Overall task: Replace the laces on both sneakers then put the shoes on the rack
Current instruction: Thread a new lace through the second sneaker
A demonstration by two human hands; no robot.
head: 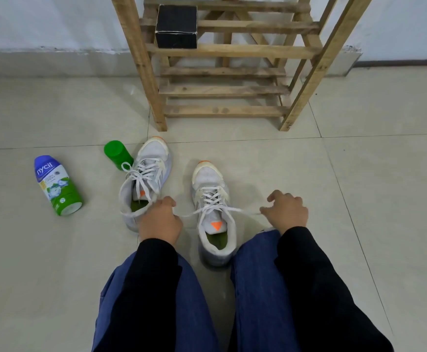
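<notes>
Two white sneakers with orange accents stand on the tiled floor, toes pointing at the wooden rack (222,50). The left sneaker (147,174) has white laces lying loose over its tongue. The right sneaker (213,212) sits between my hands, its white lace (217,208) pulled taut out to both sides. My left hand (160,218) pinches one lace end just left of this shoe and covers the left sneaker's heel. My right hand (286,210) pinches the other end on the right.
A blue, white and green bottle (56,185) lies on its side at the left, with a green cap (118,154) next to the left sneaker's toe. A black box (176,26) sits on an upper rack shelf. My knees fill the lower frame.
</notes>
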